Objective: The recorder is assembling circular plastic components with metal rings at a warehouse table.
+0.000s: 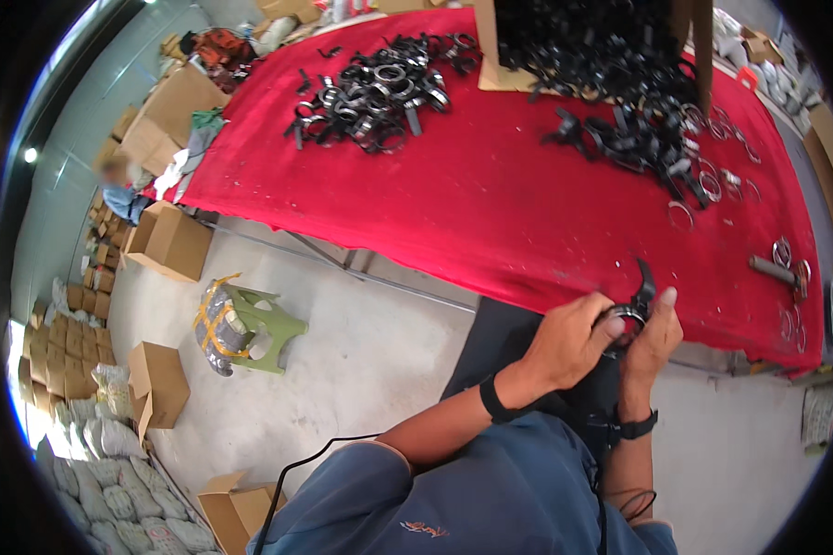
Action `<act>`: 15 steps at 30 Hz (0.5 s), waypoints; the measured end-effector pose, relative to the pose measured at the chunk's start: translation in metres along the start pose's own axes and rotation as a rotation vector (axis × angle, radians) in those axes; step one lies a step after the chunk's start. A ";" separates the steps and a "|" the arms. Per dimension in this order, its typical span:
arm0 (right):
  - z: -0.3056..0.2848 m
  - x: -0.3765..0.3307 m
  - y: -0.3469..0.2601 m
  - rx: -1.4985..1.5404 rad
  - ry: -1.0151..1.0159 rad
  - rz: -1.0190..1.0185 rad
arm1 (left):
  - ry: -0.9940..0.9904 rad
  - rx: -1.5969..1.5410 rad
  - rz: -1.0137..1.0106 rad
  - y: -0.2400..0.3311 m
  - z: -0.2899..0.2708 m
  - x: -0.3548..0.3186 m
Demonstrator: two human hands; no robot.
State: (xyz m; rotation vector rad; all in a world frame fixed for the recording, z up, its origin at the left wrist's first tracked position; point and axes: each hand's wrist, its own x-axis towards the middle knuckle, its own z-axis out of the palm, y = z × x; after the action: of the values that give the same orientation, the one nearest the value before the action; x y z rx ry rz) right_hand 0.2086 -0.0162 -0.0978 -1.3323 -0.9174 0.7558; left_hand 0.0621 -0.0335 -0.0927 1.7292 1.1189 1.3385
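Hands (pixel 569 344) nr red tbl (pixel 491 203); pale flr (pixel 375 370)

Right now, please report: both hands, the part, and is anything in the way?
Left hand gripping black ring part. Right hand close against it, grip partly hidden. No obstruction seen at hands; hammer off right on red cloth.

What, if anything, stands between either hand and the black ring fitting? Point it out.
Nothing visible: the left hand and right hand both hold the black ring fitting. Other black fittings lie farther back on the red tablecloth.
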 end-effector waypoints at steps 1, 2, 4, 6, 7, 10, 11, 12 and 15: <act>-0.016 0.007 0.015 -0.078 -0.066 -0.005 | -0.073 0.003 -0.048 0.002 -0.002 -0.001; -0.017 0.005 0.015 -0.062 -0.118 0.051 | -0.147 0.055 -0.039 -0.007 -0.008 -0.003; -0.018 0.000 0.021 0.035 -0.145 0.146 | -0.187 -0.070 -0.288 -0.021 -0.024 0.003; -0.027 -0.003 0.035 0.117 -0.129 0.183 | -0.180 -0.295 -0.561 -0.041 -0.052 0.016; -0.035 -0.004 0.040 0.123 -0.137 0.177 | -0.092 -0.259 -0.509 -0.058 -0.072 0.032; -0.059 -0.004 0.054 0.115 -0.135 0.268 | 0.166 -0.304 -0.347 -0.064 -0.160 0.115; -0.061 -0.004 0.053 0.118 -0.132 0.267 | 0.293 -0.306 -0.319 -0.052 -0.189 0.144; -0.063 -0.006 0.052 0.120 -0.136 0.274 | 0.350 -0.440 -0.181 -0.057 -0.224 0.176; -0.068 -0.011 0.052 0.128 -0.135 0.279 | 0.637 -0.556 -0.157 -0.096 -0.305 0.228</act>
State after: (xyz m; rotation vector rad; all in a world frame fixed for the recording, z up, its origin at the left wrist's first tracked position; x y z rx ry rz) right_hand 0.2661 -0.0518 -0.1506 -1.3224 -0.7819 1.1124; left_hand -0.2312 0.2149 -0.0125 0.8150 1.0316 1.9343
